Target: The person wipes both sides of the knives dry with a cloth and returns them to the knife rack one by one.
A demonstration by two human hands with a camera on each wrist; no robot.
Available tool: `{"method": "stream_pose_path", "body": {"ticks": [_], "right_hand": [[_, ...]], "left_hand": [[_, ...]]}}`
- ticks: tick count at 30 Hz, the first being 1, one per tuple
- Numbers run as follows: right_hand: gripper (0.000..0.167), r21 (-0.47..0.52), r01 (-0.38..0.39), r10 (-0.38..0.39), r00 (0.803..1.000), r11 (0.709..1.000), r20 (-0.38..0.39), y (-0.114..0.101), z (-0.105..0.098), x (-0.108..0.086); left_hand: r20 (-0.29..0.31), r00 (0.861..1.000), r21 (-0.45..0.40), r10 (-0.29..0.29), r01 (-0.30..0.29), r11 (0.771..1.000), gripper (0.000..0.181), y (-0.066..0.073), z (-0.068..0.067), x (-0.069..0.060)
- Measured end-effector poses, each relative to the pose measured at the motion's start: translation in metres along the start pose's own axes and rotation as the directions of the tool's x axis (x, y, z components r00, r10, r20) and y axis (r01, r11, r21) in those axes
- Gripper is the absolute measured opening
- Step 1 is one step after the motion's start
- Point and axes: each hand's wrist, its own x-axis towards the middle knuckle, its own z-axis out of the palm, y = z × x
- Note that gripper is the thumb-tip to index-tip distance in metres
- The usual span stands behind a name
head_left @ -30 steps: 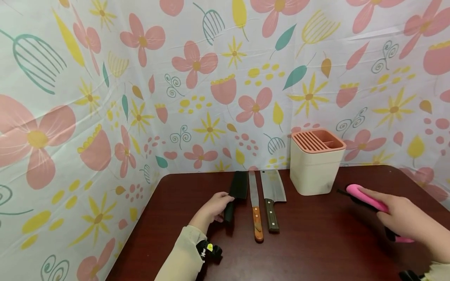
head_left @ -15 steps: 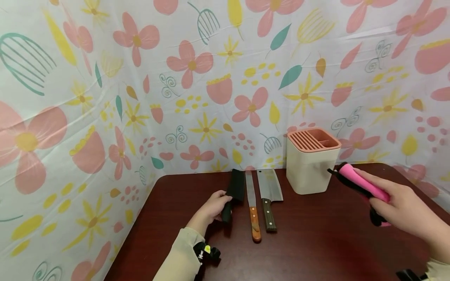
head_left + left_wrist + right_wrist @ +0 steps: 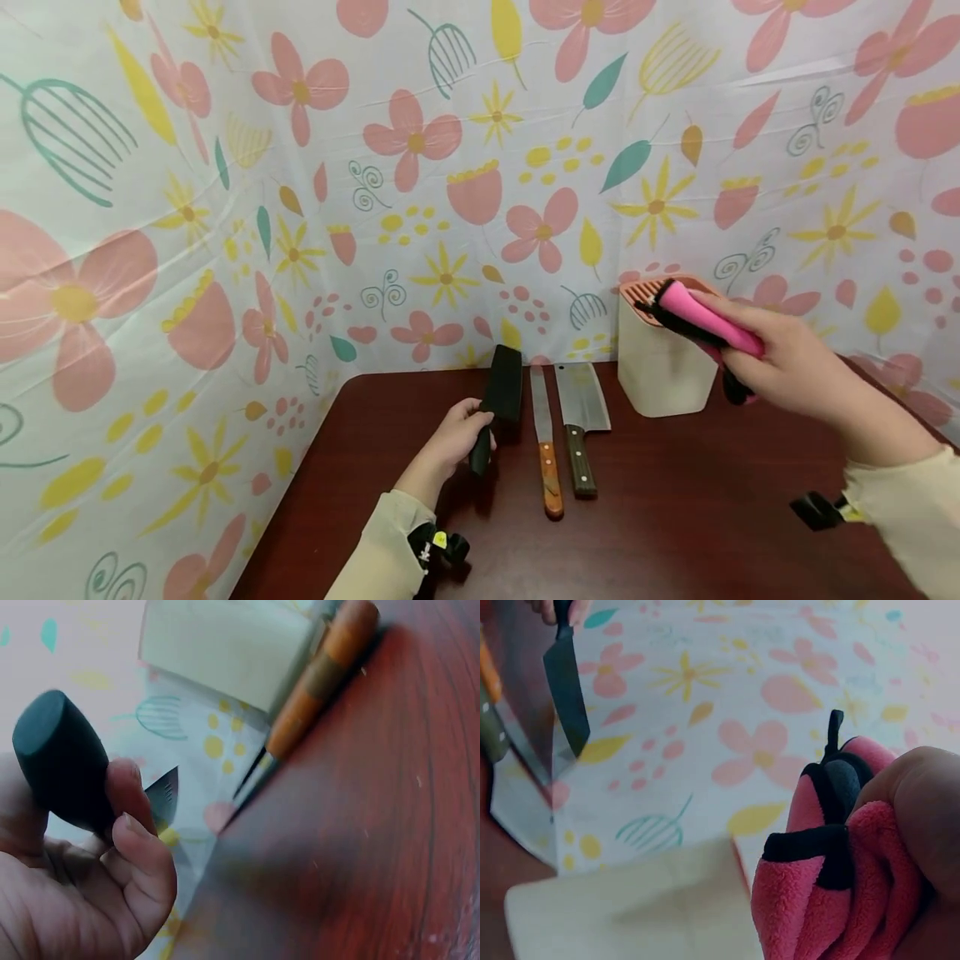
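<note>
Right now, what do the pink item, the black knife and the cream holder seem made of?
Pink item: fleece-like fabric, judging by its fuzzy nap.
Black knife: blade dark and flat-toned, possibly coated metal; handle smooth, perhaps plastic.
Cream holder: probably plastic, given its even matte walls and molded-looking slotted orange top.

Cleaver (image 3: 584,402), knife (image 3: 546,447), holder (image 3: 654,379) on reddish-brown table (image 3: 637,537)
</note>
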Motion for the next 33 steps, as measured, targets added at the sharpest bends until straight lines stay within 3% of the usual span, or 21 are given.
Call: {"method": "stream_pose_path", "body": {"ticks": [6,11,15,18,25,29,33], "right_hand": [[0.074,-0.032,0.077,-0.075,0.996,0.997,0.036,-0.025,0.006,0.059],[0.069,-0.057,0.114,-0.106,0.987,0.992,0.12,-0.045,0.023,0.102],[0.067,-0.088,0.087,-0.065,0.971,0.992,0.228,-0.056,0.044,0.133],[0.07,-0.111,0.043,-0.006,0.949,0.993,0.315,-0.062,0.064,0.152],[0.071,-0.184,-0.032,0.105,0.91,0.982,0.402,-0.073,0.116,0.174],[0.07,-0.205,-0.078,0.157,0.902,0.976,0.401,-0.078,0.141,0.177],[0.068,-0.232,-0.058,0.15,0.903,0.971,0.402,-0.083,0.159,0.176]], "left_hand": [[0.004,0.997,-0.153,0.074,-0.073,0.985,0.032,0.018,0.005,-0.01],[-0.014,0.993,-0.234,0.113,-0.113,0.966,0.032,0.031,0.016,-0.02],[-0.032,0.991,-0.268,0.131,-0.135,0.954,0.031,0.037,0.023,-0.024],[-0.055,0.988,-0.284,0.144,-0.153,0.946,0.03,0.041,0.025,-0.026],[-0.077,0.985,-0.298,0.156,-0.172,0.939,0.033,0.045,0.027,-0.029],[-0.066,0.984,-0.298,0.164,-0.176,0.938,0.038,0.045,0.028,-0.029],[-0.046,0.98,-0.296,0.193,-0.198,0.934,0.041,0.046,0.029,-0.029]]}}
